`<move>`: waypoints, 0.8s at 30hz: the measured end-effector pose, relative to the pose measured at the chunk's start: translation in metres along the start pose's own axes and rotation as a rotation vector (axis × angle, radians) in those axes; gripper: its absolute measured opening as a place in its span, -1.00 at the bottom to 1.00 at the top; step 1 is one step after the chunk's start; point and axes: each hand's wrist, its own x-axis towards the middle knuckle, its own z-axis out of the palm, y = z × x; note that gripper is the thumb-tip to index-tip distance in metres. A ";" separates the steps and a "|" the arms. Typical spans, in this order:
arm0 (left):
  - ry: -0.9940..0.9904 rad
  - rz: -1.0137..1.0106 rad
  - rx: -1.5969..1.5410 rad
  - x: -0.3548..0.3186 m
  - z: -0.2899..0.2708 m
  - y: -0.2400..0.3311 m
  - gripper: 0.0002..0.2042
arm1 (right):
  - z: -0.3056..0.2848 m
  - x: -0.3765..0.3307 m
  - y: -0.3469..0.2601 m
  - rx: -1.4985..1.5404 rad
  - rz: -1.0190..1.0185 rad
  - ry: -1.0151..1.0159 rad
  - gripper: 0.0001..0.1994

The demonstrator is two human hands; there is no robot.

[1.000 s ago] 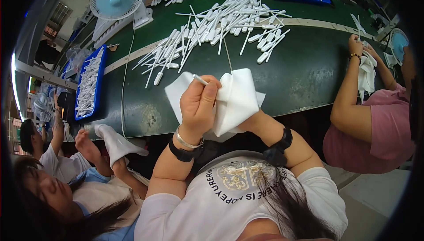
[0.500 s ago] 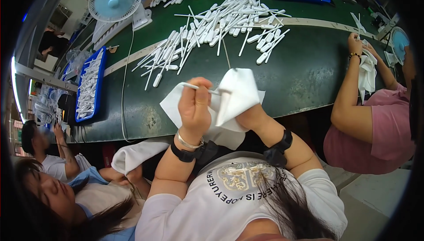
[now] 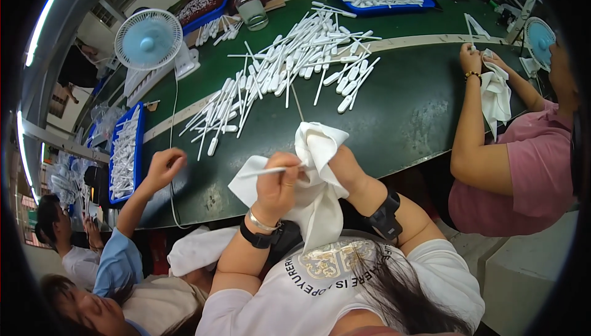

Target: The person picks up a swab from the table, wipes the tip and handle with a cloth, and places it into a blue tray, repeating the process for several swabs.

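Over the table's near edge, my left hand [image 3: 276, 189] pinches a slim white plastic stick [image 3: 263, 171]. One end of the stick points left; the other end goes out of sight at the white cloth. My right hand [image 3: 348, 168] is closed on that white cloth [image 3: 321, 179], which hides most of its fingers. Folds of cloth stand up between the hands and hang toward my lap, and a flat corner spreads left behind my left hand. Beyond them lies a large loose pile of white sticks [image 3: 280, 65] with wider oval ends.
Blue trays of white sticks stand at the left [image 3: 139, 151] and far back [image 3: 381, 9]. A fan [image 3: 148, 39] and a glass jar [image 3: 251, 11] stand beyond the pile. At left, a co-worker's hand [image 3: 163, 166] is over the green table [image 3: 406, 120]; another co-worker at right holds cloth [image 3: 494, 96].
The cloth between my hands has shifted and bunched, with more hanging down. My left hand keeps the stick. The left co-worker has raised a hand over the table. The whole view has tilted slightly.
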 end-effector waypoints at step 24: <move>-0.454 0.499 0.748 0.117 0.016 0.008 -0.83 | -0.045 0.015 -0.010 -0.292 -0.316 0.106 -0.73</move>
